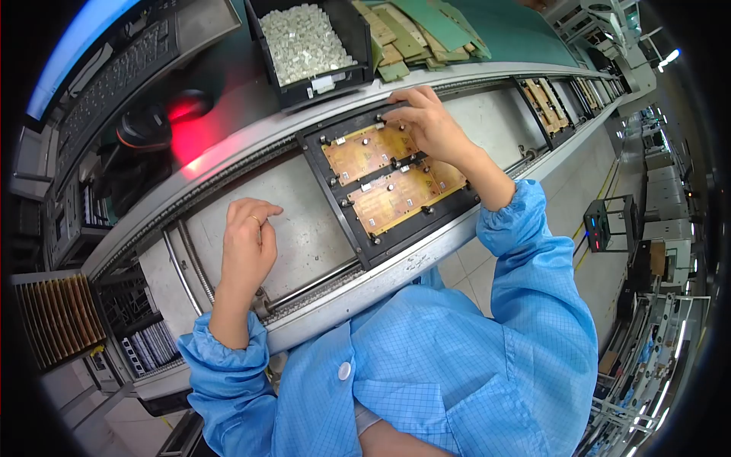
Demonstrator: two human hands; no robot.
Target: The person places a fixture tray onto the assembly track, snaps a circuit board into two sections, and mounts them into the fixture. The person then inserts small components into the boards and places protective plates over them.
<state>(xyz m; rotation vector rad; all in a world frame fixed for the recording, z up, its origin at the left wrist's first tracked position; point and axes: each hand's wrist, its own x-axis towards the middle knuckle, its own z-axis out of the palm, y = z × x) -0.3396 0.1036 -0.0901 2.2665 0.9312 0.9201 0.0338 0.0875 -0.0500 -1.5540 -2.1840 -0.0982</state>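
A black frame point(351, 224) on the conveyor rails holds two yellow-brown circuit boards, an upper board point(358, 158) and a lower board point(387, 203), with small black clamps around them. My right hand point(430, 126) is over the upper right part of the frame, thumb and forefinger bent close together at its top edge. Whether anything is between those fingertips is too small to tell. To the left of the frame, my left hand point(250, 242) hovers above the metal conveyor bed point(301, 221), fingers loosely curled and nothing visible in them; a ring is on one finger.
Behind the rail stands a black bin point(324, 85) of small white parts, beside stacked green and tan board pieces point(426, 34). A scanner point(145, 126) glows red at the left, near a keyboard point(114, 84). Another loaded frame point(544, 107) is farther right along the conveyor.
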